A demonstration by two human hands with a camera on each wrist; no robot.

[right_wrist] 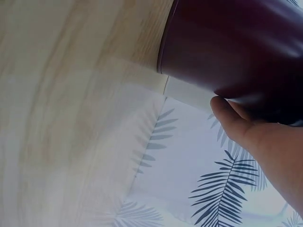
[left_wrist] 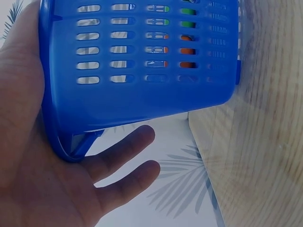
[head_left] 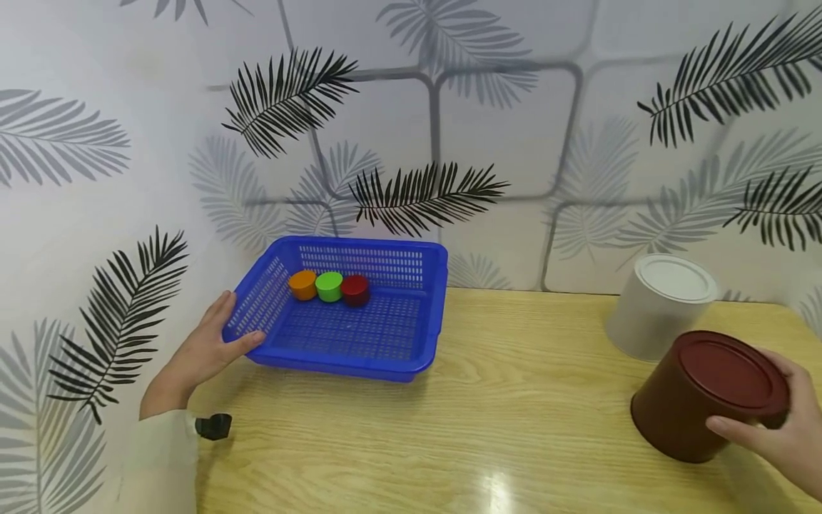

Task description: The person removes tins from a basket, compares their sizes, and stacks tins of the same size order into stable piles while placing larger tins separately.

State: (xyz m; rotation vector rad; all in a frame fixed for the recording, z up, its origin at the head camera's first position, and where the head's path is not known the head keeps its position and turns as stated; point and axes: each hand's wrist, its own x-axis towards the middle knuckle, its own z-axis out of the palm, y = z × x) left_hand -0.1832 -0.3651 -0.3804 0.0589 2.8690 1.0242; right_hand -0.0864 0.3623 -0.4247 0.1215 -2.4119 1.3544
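My left hand (head_left: pixel 208 343) holds the left end of a blue plastic basket (head_left: pixel 347 368), its thumb over the near rim. In the left wrist view, the basket's slotted wall (left_wrist: pixel 113 104) lies against the palm, and two fingers extend past its corner. Inside the basket, an orange piece (head_left: pixel 302 285), a green piece (head_left: pixel 330 287) and a dark red piece (head_left: pixel 355 290), all short round cylinders, stand in a row. With my right hand (head_left: pixel 793 428) I grip a dark brown bucket-like container (head_left: pixel 693 407), thumb in front; the other fingers are mostly hidden behind it.
Behind the brown container stands a similar white container (head_left: pixel 661 314) near the wall. Both rest on a light wooden table (head_left: pixel 501 400). A leaf-patterned wall covering (head_left: pixel 501 143) rises along the back and left.
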